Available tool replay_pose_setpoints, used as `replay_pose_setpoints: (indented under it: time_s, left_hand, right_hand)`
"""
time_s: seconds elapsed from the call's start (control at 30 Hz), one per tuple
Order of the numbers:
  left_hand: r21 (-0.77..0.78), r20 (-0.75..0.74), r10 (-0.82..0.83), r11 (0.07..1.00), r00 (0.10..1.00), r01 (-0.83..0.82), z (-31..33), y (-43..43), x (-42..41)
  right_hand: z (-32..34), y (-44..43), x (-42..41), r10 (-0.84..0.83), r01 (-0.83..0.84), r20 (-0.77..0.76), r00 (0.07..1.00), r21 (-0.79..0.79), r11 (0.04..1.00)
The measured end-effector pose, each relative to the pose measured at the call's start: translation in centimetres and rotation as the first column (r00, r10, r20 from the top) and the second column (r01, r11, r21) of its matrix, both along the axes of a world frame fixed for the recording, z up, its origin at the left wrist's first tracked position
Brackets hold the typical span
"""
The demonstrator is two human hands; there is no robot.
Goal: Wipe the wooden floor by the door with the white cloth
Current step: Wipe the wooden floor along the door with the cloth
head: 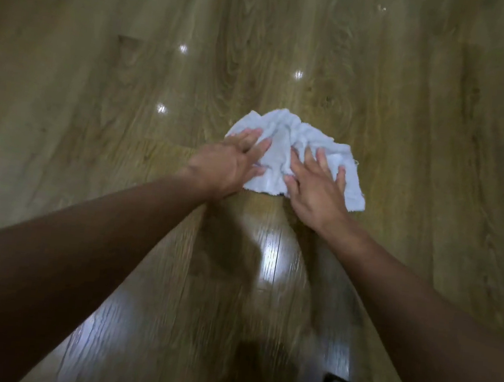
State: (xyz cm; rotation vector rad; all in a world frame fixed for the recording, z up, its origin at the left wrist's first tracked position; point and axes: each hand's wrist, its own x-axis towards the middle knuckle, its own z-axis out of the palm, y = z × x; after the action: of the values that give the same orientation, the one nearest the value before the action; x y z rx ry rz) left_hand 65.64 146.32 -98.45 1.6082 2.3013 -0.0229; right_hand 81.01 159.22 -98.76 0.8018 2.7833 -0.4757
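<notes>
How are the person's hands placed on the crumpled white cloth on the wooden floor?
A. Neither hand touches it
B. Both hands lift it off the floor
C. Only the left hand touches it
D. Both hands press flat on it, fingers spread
D: the left hand and right hand both lie open, fingers spread, on the crumpled white cloth, which rests on the wooden floor.

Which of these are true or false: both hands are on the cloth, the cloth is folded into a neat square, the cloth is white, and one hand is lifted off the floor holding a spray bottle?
1. Both hands are on the cloth. True: the left hand and right hand press flat on the white cloth.
2. Neatly folded square. False: it is bunched and wrinkled.
3. The cloth is white. True.
4. One hand holds a spray bottle. False: no bottle shows; both hands are spread open on the cloth on the wooden floor.
</notes>
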Motion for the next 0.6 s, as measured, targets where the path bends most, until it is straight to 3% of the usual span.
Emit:
replay_pose_setpoints:
  time_s: [0.1,0.27,0.4,0.53,0.6]
  left_hand:
    - [-0.051,0.029,0.048,0.998,0.998,-0.046,0.6,-1.1,0.1]
    - [0.127,0.025,0.009,0.992,1.0,-0.012,-0.8,-9.0,3.2]
    - [0.059,0.01,-0.054,0.997,0.999,0.053,-0.7,-10.6,0.5]
    - [-0.073,-0.011,0.167,0.983,0.986,-0.167,0.5,-9.3,-4.0]
    - [-0.117,0.018,0.193,0.975,0.981,-0.189,1.0,-9.5,-3.1]
  right_hand:
    - [0.1,-2.8,-0.3,0.007,-0.005,-0.021,1.0,0.086,0.996]
    - [-0.2,-8.9,3.1,0.199,-0.197,-0.015,0.98,0.104,0.975]
    - [-0.1,-7.0,-0.3,0.26,-0.259,-0.015,0.966,0.059,0.964]
    - [0.1,-6.6,-5.5,0.203,-0.203,0.018,0.979,-0.025,0.979]
    - [0.5,-7.7,-5.2,0.21,-0.21,0.01,0.978,-0.023,0.977]
